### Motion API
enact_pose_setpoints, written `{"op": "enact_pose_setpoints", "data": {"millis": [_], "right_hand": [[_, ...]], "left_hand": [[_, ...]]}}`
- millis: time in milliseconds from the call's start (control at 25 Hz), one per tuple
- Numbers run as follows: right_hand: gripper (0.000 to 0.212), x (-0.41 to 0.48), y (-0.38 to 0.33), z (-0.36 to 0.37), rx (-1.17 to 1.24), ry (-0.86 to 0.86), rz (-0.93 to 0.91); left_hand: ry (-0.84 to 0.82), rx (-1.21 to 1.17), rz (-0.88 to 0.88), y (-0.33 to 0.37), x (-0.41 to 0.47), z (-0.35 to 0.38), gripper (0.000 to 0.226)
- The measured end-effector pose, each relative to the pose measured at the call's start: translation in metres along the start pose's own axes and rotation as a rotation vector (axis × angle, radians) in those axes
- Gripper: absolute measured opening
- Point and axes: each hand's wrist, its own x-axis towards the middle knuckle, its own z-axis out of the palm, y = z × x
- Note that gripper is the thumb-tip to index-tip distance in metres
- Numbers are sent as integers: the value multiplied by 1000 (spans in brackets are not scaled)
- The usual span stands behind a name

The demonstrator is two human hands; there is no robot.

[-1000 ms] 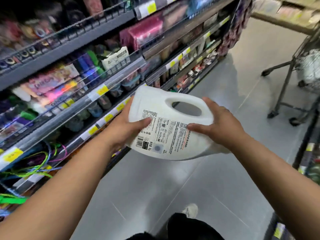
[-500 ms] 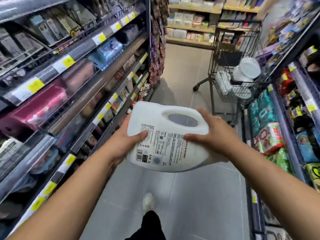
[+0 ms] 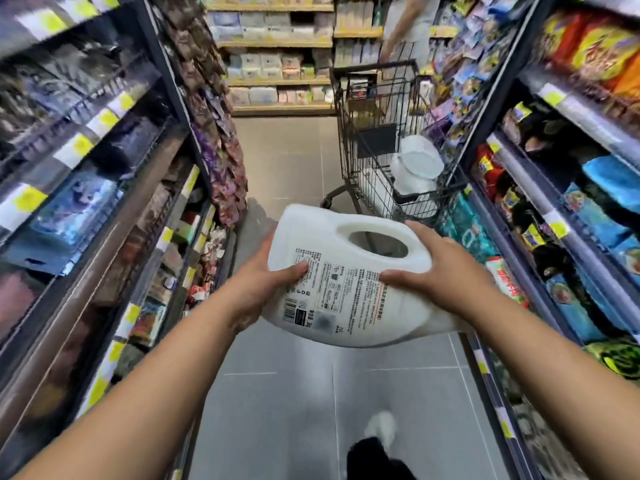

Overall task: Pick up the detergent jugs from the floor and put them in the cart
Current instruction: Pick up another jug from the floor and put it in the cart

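I hold a large white detergent jug [image 3: 346,289] on its side at chest height, label facing me. My left hand [image 3: 263,282] grips its left end, thumb across the label. My right hand [image 3: 440,271] clasps the handle side. Ahead in the aisle stands a dark wire shopping cart [image 3: 374,133], some way beyond the jug. Inside the cart lie other white jugs [image 3: 415,164], piled against its near right corner.
Stocked shelves [image 3: 104,188] line the aisle on the left and more shelves [image 3: 554,188] on the right, leaving a narrow grey tiled floor [image 3: 287,393]. A person [image 3: 408,26] stands behind the cart. My shoe [image 3: 381,427] shows below.
My view has swung from the left shelf to face down the aisle. The cart has come into view ahead and looks closer. Both hands keep the same hold on the jug.
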Motion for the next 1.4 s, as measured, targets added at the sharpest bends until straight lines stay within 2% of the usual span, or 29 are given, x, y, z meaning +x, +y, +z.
{"op": "enact_pose_setpoints", "data": {"millis": [160, 280, 520, 720, 880, 1040, 1240, 1400], "right_hand": [[86, 91, 29, -21, 6, 19, 23], [83, 164, 57, -42, -24, 1, 29], [111, 309, 107, -78, -71, -30, 98], [85, 420, 133, -88, -36, -15, 160], [88, 498, 154, -88, 0, 52, 273], [116, 560, 179, -81, 103, 123, 480], [106, 603, 218, -72, 229, 167, 646], [117, 634, 260, -66, 299, 178, 760]], "left_hand": [[-23, 17, -13, 14, 108, 5, 82], [-49, -14, -13, 25, 187, 20, 78], [-87, -22, -52, 48, 332, 37, 76], [-138, 22, -89, 71, 473, 29, 71], [-245, 109, -148, 93, 585, 22, 67], [-380, 180, -254, 120, 692, 28, 67], [-505, 303, -372, 124, 788, 53, 81], [-596, 367, -439, 113, 852, 82, 81]]}}
